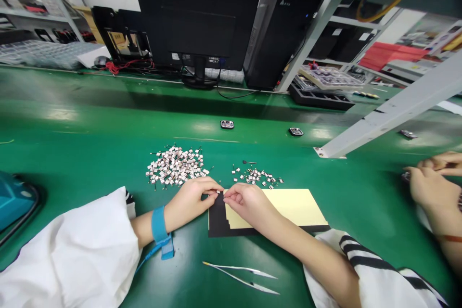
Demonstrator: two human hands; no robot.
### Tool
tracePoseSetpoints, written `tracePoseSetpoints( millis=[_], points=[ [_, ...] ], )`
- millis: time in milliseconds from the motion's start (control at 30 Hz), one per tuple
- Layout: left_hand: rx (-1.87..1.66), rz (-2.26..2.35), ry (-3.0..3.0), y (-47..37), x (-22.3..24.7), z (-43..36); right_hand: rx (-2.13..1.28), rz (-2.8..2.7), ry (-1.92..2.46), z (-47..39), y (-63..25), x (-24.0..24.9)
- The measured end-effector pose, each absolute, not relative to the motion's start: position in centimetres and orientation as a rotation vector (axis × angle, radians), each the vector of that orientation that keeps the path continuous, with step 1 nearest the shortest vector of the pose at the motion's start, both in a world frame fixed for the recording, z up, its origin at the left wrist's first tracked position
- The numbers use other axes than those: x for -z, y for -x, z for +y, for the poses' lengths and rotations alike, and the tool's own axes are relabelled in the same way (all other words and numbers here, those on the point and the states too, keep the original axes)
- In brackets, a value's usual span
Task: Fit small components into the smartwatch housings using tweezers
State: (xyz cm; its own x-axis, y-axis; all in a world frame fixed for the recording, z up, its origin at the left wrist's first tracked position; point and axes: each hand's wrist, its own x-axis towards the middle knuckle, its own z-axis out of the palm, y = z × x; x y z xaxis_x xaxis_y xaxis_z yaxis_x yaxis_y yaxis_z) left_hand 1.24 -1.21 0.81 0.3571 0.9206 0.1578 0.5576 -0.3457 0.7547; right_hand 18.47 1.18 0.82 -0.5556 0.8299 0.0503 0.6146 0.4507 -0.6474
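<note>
Green counter (90,154), head view looking down. Left hand (191,199) and right hand (245,202) meet at the near left corner of a yellow sheet (288,207) that lies on a black backing card (220,224). Both hands are pinched nearly closed, fingertips almost touching each other; something very small sits between them, probably one tiny part, but too small to tell which hand has it. A blue wrist strap (159,226) with a cord is on the left wrist.

Just beyond the hands: a large pile of small metal parts (175,166) on the left, a smaller scatter of the same parts (258,175) on the right. The sheet looks bare of parts so far.

Tweezers (241,276) lie unused on the counter, near the body, apart from both hands.

Judgement: the step in hand is handling a single part at the sheet's edge, likely setting it down or orienting it. The next move calls for fine fingertip control and a steady sheet; a slip would drop the part among the loose ones.

Far right, another person's hands (433,183) work separately. A monitor (195,19) stands at the back; two small dark pieces (227,124) lie further out.
</note>
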Motion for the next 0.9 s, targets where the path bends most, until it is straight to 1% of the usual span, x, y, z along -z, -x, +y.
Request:
tracePoseSetpoints(
  millis=[200,300,400,567,900],
  points=[
    [-0.821,1.234,-2.160,-1.2,-1.0,-1.4,-0.939,-2.200,1.220,1.3,-18.8,-0.8],
    [-0.881,1.235,-2.165,-1.2,-1.1,-1.5,-1.095,-2.044,1.187,1.3,-18.9,-0.8],
    [-1.026,1.251,-2.133,-1.3,-1.2,-1.6,-1.270,-1.892,1.116,1.1,-18.5,-1.0],
    [-1.222,1.268,-2.098,-1.2,-1.0,-2.0,-1.572,-1.448,0.975,0.2,-17.6,-1.2],
    [-1.304,1.206,-2.308,-1.3,-1.1,-2.3,-1.631,-1.310,0.936,-0.3,-17.3,-0.9]
  ],
)
